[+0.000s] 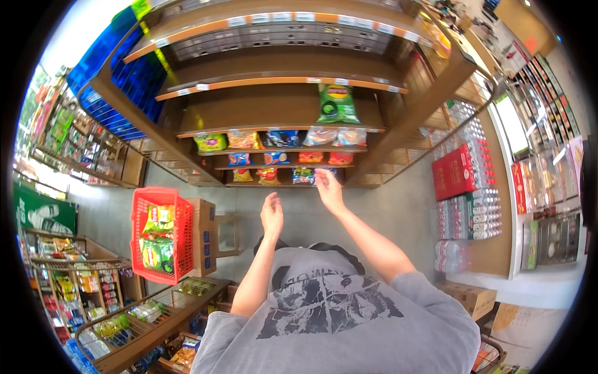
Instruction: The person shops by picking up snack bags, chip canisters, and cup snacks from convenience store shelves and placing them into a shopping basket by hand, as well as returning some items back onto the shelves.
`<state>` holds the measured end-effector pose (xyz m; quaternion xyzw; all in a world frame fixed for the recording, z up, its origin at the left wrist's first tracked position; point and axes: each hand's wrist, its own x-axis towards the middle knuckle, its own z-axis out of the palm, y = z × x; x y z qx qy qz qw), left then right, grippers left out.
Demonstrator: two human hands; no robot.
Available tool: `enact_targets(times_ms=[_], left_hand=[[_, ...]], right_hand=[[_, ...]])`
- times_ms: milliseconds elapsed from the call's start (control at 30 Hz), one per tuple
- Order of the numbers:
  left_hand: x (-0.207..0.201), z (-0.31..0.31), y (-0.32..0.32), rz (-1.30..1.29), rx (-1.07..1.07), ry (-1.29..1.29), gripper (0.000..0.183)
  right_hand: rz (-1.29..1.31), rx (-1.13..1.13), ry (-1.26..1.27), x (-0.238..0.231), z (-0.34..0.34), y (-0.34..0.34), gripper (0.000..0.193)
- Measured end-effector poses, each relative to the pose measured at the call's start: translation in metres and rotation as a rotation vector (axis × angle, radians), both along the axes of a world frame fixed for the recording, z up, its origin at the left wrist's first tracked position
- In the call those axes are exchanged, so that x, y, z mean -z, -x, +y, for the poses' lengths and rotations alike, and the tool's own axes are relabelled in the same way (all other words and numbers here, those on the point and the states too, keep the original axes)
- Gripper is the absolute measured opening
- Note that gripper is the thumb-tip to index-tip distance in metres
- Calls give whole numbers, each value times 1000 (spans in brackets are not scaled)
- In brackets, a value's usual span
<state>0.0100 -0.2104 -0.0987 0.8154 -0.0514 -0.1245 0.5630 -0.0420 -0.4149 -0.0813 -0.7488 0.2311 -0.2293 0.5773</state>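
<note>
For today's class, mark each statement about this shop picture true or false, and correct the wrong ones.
1. The left hand and the right hand are both empty. True.
2. The red basket is to the right of both hands. False: it is to their left.
3. The large green bag is the only bag on its shelf. True.
4. The red basket holds drink bottles. False: it holds snack bags.
5. A red carton is to the right of both hands. True.
6. The T-shirt is yellow. False: it is grey.
</note>
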Motion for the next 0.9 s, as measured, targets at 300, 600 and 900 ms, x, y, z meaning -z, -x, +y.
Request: enact_targets(times_ms=[300, 600, 900], left_hand=[[-7, -155, -46, -135, 219, 63, 30], [-29, -252, -148, -300, 259, 75, 32], [5, -319, -215, -182, 305, -75, 49]], right_hand=[[13, 231, -92, 25, -150, 22, 30], [21, 289, -23, 3, -230, -31, 33], [105, 393, 131, 9, -285, -120, 54]])
